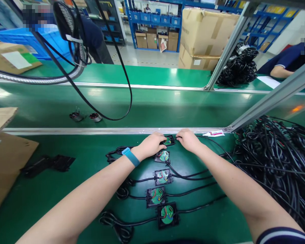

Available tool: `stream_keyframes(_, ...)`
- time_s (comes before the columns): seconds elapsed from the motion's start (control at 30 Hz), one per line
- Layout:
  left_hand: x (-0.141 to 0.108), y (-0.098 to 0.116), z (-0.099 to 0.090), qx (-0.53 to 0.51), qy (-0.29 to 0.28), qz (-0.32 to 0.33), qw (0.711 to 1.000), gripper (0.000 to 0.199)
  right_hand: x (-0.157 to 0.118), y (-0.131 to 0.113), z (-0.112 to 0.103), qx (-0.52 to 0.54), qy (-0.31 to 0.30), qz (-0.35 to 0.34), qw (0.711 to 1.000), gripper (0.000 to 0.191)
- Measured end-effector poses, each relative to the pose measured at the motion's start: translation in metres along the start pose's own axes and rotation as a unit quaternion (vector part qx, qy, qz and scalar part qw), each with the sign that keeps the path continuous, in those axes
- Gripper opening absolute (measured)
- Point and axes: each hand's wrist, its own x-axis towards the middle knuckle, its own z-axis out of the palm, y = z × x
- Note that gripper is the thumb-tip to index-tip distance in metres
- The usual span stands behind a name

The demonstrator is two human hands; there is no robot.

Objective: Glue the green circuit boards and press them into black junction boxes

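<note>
Several black plastic housings, each with a green circuit board inside, lie in a column on the green bench. At the far end, my left hand (pixel 154 146) has its fingers closed around the left side of the farthest housing (pixel 169 140). Just right of that housing, my right hand (pixel 189 139) pinches the black cable (pixel 201 136) where it enters. Below my left fingers sits a second open housing (pixel 163 156), with its round board showing. Three more open housings, including the nearest one (pixel 168 215), have black cables running out on both sides.
A big heap of black cables (pixel 271 169) covers the right side. A white tube (pixel 215 133) lies by the metal rail. Cardboard boxes (pixel 10 169) stand at the left, near dark plastic parts (pixel 63 162). A black cable loop (pixel 128 101) hangs ahead. Two people are beyond the bench.
</note>
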Motion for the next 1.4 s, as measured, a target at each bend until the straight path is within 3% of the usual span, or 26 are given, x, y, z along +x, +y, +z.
stream_keyframes(0.17,0.000,-0.001,0.004,0.043,0.000,0.009,0.999,0.027,0.002,-0.016,0.001,0.008,0.014,0.034,0.999,0.020)
stream_keyframes(0.23,-0.001,0.000,0.004,0.047,-0.003,0.003,0.999,0.027,0.004,-0.030,0.000,-0.002,0.010,0.064,0.998,0.029)
stream_keyframes(0.37,-0.001,0.002,0.006,0.060,-0.015,-0.007,0.998,0.026,0.013,-0.055,-0.006,-0.040,-0.039,0.143,0.988,0.035)
stream_keyframes(0.53,-0.001,-0.001,0.011,0.065,-0.021,-0.012,0.998,0.026,0.025,-0.069,-0.015,-0.042,-0.086,0.204,0.974,0.042)
stream_keyframes(0.8,0.000,-0.004,0.012,0.031,-0.008,-0.001,0.999,0.027,0.031,-0.076,-0.015,-0.058,-0.109,0.185,0.975,0.024)
stream_keyframes(1.03,0.000,0.000,0.011,0.035,-0.017,-0.009,0.999,0.024,0.049,-0.069,-0.009,-0.066,-0.125,0.195,0.971,0.036)
stream_keyframes(1.2,0.004,-0.001,0.014,0.025,-0.021,-0.006,0.999,0.024,0.060,-0.070,-0.007,-0.064,-0.119,0.190,0.972,0.033)
stream_keyframes(1.3,0.006,0.004,0.011,0.019,-0.022,-0.034,0.999,0.024,0.047,-0.073,-0.013,-0.060,-0.088,0.171,0.979,0.028)
stream_keyframes(1.4,-0.002,0.015,0.003,0.018,0.003,-0.057,0.998,0.035,0.010,-0.073,-0.018,-0.061,-0.027,0.162,0.984,0.033)
